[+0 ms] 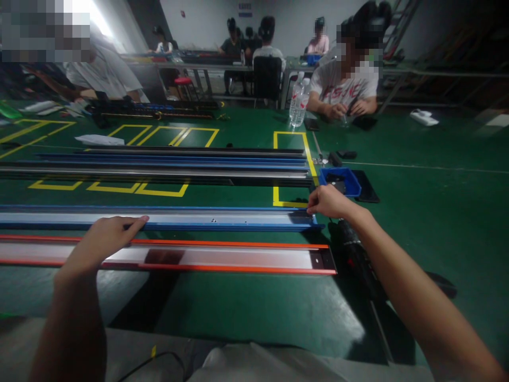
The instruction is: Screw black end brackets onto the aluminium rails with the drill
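Red lettering (340, 93) on a co-worker's shirt is too blurred to read. Right hand (332, 201), fingertips together, meets the blue channel's (258, 218) end; left hand's (103, 237) grip is unclear.

two clear bottles (296, 106), upright | red stool (183, 81) | black chair (267, 79) | wall sign (245, 7)

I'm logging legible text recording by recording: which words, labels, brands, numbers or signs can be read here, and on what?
None can be read with certainty.
Co-worker's white T-shirt: large red letters, too blurred to quote reliably.
Clear plastic bottles: red label marks, too small to read.
Wall sign: blurred, unreadable.
Blue-edged channel and orange-edged channel: no lettering discernible.
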`<state>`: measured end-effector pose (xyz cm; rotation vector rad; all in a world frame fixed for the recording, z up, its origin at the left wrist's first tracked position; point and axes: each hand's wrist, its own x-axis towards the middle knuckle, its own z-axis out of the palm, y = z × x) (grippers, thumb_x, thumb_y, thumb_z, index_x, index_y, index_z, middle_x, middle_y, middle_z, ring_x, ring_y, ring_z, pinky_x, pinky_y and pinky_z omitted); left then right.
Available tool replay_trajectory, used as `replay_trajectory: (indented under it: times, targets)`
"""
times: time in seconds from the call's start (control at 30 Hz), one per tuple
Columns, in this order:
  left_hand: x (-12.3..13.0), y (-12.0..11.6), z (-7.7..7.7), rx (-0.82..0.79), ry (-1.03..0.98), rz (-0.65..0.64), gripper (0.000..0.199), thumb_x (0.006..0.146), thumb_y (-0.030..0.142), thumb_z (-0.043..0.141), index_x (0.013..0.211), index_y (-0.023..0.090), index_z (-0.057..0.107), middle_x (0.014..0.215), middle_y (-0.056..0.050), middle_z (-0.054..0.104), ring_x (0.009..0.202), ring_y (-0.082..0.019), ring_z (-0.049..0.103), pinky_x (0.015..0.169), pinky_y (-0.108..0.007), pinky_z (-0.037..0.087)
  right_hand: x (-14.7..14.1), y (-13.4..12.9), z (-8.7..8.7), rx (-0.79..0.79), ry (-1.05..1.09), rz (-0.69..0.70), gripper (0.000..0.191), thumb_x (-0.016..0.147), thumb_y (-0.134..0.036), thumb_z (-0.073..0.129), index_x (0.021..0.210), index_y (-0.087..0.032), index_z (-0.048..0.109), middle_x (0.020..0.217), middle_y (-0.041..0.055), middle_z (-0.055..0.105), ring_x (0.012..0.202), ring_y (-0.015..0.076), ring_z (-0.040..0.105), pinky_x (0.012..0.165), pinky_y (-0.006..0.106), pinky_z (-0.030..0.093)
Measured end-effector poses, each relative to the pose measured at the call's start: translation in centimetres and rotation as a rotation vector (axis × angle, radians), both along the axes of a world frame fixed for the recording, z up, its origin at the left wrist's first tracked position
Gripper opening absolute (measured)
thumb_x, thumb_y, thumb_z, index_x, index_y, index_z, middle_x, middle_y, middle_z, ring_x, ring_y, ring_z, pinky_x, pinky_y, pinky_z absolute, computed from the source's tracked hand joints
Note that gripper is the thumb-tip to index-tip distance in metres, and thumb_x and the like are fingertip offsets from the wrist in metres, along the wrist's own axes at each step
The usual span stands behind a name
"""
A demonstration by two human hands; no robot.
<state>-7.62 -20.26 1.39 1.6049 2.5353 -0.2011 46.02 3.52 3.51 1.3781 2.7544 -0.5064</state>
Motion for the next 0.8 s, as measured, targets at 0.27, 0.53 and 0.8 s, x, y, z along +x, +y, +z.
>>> replay_trajectory:
  times: [0.27,0.53,0.8]
  targets:
    - [1.3,-1.5,-0.6,0.034,0.143,0.036,0.079,0.097,0.059,0.015,0.112,0.013,0.078,0.113,-0.018,0.075,0.119,-0.038,0.064,0.095,-0.048,0.049,0.4,-1.2,-0.4,-0.012,0.021,-0.003,0.007,0.072,-0.013,0.079,0.074,-0.018,0.082,0.075,0.0034,0.079,0.072,0.0198,0.071,0.062,0.025,0.047]
    - [1.3,-1.6,-0.7,0.042,0.235,0.014,0.08,0.097,0.06,0.016,0.103,0.013,0.08,0.096,-0.02,0.075,0.098,-0.035,0.068,0.082,-0.041,0.049,0.6,-2.1,-0.1,-0.039,0.043,-0.008,0.006,0.073,-0.013,0.078,0.075,-0.017,0.081,0.075,0.0036,0.079,0.072,0.0197,0.072,0.062,0.026,0.047]
    - [1.3,-1.6,-0.9,0.039,0.182,0.062,0.083,0.097,0.061,0.013,0.105,0.012,0.079,0.099,-0.021,0.076,0.098,-0.037,0.069,0.074,-0.04,0.048,0.7,-3.0,0.2,-0.066,0.068,-0.027,0.004,0.074,-0.015,0.077,0.073,-0.017,0.08,0.072,0.0043,0.078,0.068,0.02,0.07,0.061,0.027,0.048]
